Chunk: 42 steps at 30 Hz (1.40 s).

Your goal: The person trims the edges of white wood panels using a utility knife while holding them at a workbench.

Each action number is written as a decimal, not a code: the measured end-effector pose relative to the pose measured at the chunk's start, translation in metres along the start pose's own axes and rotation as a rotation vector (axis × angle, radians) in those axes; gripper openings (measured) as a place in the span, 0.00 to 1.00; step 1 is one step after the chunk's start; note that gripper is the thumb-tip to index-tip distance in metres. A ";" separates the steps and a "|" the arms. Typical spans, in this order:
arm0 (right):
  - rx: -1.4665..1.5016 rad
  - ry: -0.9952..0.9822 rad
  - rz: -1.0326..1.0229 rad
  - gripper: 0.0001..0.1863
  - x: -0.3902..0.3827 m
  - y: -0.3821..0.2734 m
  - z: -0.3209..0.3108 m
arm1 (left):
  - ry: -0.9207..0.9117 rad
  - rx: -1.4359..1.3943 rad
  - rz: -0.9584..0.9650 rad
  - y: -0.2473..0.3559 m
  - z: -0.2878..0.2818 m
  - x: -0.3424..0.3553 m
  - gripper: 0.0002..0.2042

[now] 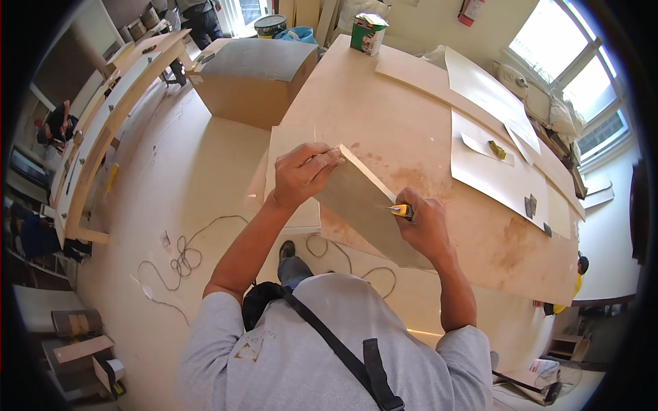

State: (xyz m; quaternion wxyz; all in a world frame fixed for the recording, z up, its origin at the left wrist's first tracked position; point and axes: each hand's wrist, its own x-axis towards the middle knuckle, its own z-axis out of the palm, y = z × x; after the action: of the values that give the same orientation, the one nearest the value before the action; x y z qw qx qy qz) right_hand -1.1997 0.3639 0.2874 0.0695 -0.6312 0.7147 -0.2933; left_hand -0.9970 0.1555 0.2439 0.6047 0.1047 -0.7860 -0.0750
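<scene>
Big tan worktable ahead, and at its near side the grey panel stands tilted, pale edge upward! Left hand pinches the panel's far corner, while the right hand grips 1 yellow utility knife, blade pointing left beside that edge.

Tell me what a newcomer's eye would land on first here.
First, the grey panel in the middle, its upper corner pinched by the left hand, while the right hand grips a small yellow-and-black cutter over it. Next, the big, brown-smudged table beyond, with a green container standing near its far edge.
</scene>
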 end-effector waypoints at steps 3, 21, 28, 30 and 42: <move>-0.002 -0.035 0.008 0.11 0.001 0.000 0.006 | -0.006 -0.056 -0.114 0.001 -0.001 -0.012 0.10; -0.128 -0.099 -0.232 0.17 0.018 0.019 0.028 | -0.371 -1.072 -1.924 -0.049 -0.083 -0.092 0.43; -0.219 0.027 -0.668 0.09 0.015 0.040 0.066 | 0.029 -1.668 -1.889 -0.007 -0.055 -0.079 0.31; -0.234 0.035 -0.656 0.08 0.006 0.047 0.075 | 0.051 -1.611 -1.968 -0.011 -0.058 -0.093 0.29; 0.550 0.159 0.883 0.17 -0.102 0.119 0.094 | -0.035 -1.299 -1.950 0.022 -0.070 -0.137 0.30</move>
State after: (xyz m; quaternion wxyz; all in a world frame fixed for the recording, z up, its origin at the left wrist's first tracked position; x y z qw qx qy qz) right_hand -1.2382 0.4326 0.1221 0.2951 -0.2041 0.8122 -0.4601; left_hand -0.8975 0.2121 0.1391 0.2202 0.3334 -0.1951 -0.8957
